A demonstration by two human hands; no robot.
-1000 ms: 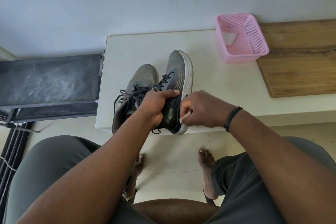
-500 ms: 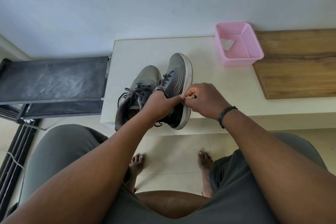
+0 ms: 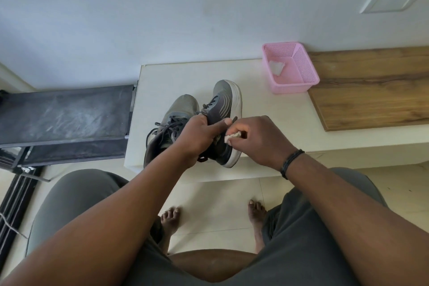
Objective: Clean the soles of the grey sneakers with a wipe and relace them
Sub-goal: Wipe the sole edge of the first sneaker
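Shoe being cleaned: the right-hand sneaker (image 3: 222,109), tipped on its side at frame centre on the tabletop (image 3: 267,118), white sole edge facing right.
Wipe (image 3: 232,136): a small crumpled wad, now lower on the sole edge than half a second ago, back toward the heel.
Right hand (image 3: 257,139): fingers curled, pinching the wipe against the sole.
Left hand (image 3: 199,137): wrapped around the shoe's collar, steadying it.
Other sneaker (image 3: 176,118): just left, touching, laces loose.
Meaning: wiping is mid-stroke; relacing not yet begun.
Basket (image 3: 301,81): pink, upper right, holds a spare wipe.
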